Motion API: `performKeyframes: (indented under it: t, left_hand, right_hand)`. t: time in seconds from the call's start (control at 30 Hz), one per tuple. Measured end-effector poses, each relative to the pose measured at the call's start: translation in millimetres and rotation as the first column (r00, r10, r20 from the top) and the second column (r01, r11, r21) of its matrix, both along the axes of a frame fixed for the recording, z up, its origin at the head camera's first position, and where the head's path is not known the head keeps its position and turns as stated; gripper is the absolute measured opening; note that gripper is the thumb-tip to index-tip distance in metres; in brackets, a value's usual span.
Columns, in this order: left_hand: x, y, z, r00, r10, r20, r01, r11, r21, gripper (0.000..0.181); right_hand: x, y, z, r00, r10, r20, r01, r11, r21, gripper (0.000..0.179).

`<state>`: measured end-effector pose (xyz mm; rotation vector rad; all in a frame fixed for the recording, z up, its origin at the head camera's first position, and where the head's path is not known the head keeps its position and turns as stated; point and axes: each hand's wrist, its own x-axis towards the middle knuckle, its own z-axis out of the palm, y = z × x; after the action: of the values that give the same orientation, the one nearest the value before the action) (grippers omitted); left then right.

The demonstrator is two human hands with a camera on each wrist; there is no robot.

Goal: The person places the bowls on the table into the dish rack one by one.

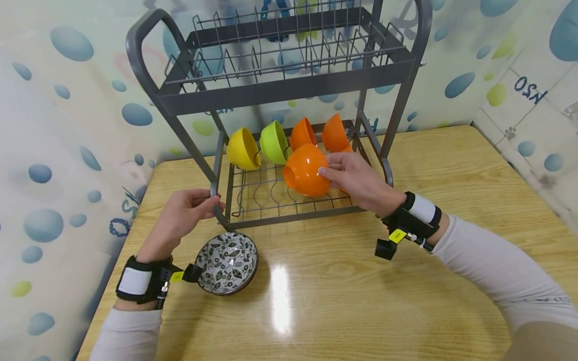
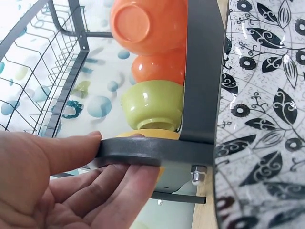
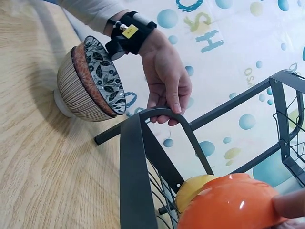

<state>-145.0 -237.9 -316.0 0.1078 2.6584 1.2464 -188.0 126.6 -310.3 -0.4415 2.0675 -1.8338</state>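
Observation:
My right hand [image 1: 356,178] pinches the rim of an orange bowl [image 1: 307,170] between thumb and fingers, its base turned to the left, over the lower tier of the dish rack [image 1: 282,220]. Behind it on that tier, tilted on their sides in a row, sit a yellow bowl [image 1: 243,149], a green bowl [image 1: 274,143] and two more orange bowls [image 1: 334,133]. My left hand [image 1: 187,213] grips the dark side rail of the rack, thumb above and fingers beneath in the left wrist view. The rail partly hides the yellow bowl there.
A black-and-white leaf-patterned bowl [image 1: 227,263] stands upright on the wooden table [image 1: 343,301], just in front of the rack's left corner and near my left wrist. The upper wire tier [image 1: 289,85] overhangs the bowls. A patterned wall [image 1: 58,150] runs behind and to the left.

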Motion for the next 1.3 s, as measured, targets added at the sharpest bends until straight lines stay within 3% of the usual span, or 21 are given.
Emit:
performKeyframes:
  t: [0.27,0.5,0.77,1.3]
  left_hand:
    - [0.7,-0.3,0.7,1.0,0.007,0.006,-0.007,1.0,-0.009,0.039]
    - [0.5,0.1,0.8,1.0,0.007,0.004,-0.007,1.0,-0.014,0.039]
    - [0.7,0.4,0.8,1.0,0.01,0.003,-0.01,1.0,-0.018,0.04]
    - [-0.4,-1.5,-0.8,1.0,0.01,0.013,-0.009,1.0,-0.009,0.041]
  right_hand:
    - [1.2,-4,-3.1,0.998,-0.057,0.023,0.056,0.998,0.031,0.038]
    - [1.6,-6,-7.4,0.999,-0.054,0.004,0.054,0.997,0.054,0.039]
    - [3.8,-13,-9.5,0.991,-0.11,-0.075,0.122,0.975,0.187,0.037]
    - [4.4,-25,-11.9,0.969,-0.136,-0.206,0.193,0.938,0.289,0.037]
